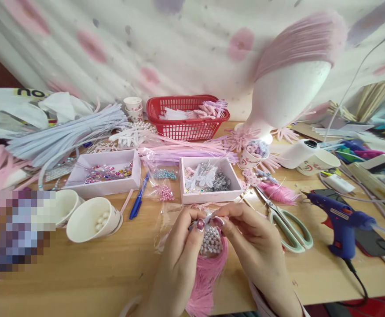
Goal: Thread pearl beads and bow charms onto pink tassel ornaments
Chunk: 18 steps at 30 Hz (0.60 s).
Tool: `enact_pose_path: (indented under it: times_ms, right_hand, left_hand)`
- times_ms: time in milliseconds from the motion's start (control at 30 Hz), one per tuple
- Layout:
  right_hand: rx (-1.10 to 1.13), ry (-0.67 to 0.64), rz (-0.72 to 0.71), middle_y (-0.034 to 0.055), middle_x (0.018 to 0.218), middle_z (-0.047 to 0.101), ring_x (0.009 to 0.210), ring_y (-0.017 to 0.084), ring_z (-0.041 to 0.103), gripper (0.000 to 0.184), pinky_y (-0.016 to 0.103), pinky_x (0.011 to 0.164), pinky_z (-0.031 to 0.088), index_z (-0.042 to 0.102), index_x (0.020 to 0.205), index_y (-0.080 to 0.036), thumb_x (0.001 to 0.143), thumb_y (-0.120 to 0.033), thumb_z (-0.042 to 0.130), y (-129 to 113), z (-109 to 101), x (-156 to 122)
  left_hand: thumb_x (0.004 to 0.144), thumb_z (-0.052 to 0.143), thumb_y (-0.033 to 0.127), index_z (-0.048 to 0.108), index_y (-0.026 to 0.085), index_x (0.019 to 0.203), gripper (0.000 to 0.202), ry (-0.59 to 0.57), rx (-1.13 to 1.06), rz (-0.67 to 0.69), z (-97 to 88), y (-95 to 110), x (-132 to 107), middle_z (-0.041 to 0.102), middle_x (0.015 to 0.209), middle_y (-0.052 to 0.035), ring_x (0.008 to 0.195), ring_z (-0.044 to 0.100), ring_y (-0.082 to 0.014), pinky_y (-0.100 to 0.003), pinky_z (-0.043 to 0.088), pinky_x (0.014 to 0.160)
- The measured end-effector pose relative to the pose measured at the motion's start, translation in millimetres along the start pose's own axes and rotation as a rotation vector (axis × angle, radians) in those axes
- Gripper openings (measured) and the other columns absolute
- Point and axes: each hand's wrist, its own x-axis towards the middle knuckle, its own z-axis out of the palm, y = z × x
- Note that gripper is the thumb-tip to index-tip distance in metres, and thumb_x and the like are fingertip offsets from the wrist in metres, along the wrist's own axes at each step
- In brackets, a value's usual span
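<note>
My left hand (pixel 184 244) and my right hand (pixel 248 240) meet above the table near the front edge, fingers closed in a pinch. Their fingertips grip a small pale bluish piece (pixel 208 218), mostly hidden by the thumbs. Pink thread in a tassel-like hank (pixel 207 281) hangs or lies below, between the wrists; whether it joins the pinched piece is unclear. Behind the fingers sits a clear bag of silvery pearl beads (pixel 211 243). Just beyond the hands is a white box (pixel 208 198) holding a butterfly ornament (pixel 207 177) and glittery bits.
Scissors (pixel 293 231) and a blue glue gun (pixel 340 220) lie to the right. Left are paper cups (pixel 91 222), a blue pen (pixel 140 198) and a gem box (pixel 106 190). Behind stand a red basket (pixel 187 130) and a white mannequin head (pixel 284 97).
</note>
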Motion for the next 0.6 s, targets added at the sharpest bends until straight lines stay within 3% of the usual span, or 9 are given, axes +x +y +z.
enact_pose_path:
  times_ms: [267, 467, 600]
  right_hand:
    - [-0.015, -0.13, -0.048, 0.0006, 0.076, 0.072, 0.07, 0.015, 0.067, 0.009, 0.023, 0.064, 0.053, 0.07, 0.087, -0.022, 0.093, -0.017, 0.065, -7.5, -6.3, 2.5]
    - [0.157, -0.067, 0.041, -0.0016, 0.081, 0.074, 0.076, 0.013, 0.068, 0.007, 0.02, 0.07, 0.053, 0.074, 0.086, -0.025, 0.09, -0.02, 0.073, -18.4, -12.3, 2.4]
    - [0.3, -0.105, 0.102, -0.0029, 0.074, 0.073, 0.066, 0.011, 0.063, 0.006, 0.018, 0.06, 0.052, 0.077, 0.079, -0.026, 0.085, -0.025, 0.08, -43.7, -14.4, 4.2]
  left_hand:
    - [0.097, 0.056, 0.045, 0.071, 0.024, 0.099, 0.026, 0.096, -0.083, -0.055, 3.1, -3.3, 2.6, 0.07, 0.094, -0.0022, 0.084, 0.06, -0.0203, -0.026, 0.044, 0.074]
    - [0.095, 0.059, 0.049, 0.072, 0.026, 0.099, 0.027, 0.109, -0.035, 0.144, 1.6, -7.9, -4.4, 0.07, 0.096, -0.0033, 0.09, 0.06, -0.0218, -0.027, 0.045, 0.08]
    - [0.094, 0.061, 0.049, 0.071, 0.027, 0.101, 0.025, 0.068, -0.025, 0.239, 1.0, -11.2, -7.3, 0.069, 0.099, -0.0044, 0.097, 0.058, -0.0235, -0.03, 0.045, 0.087]
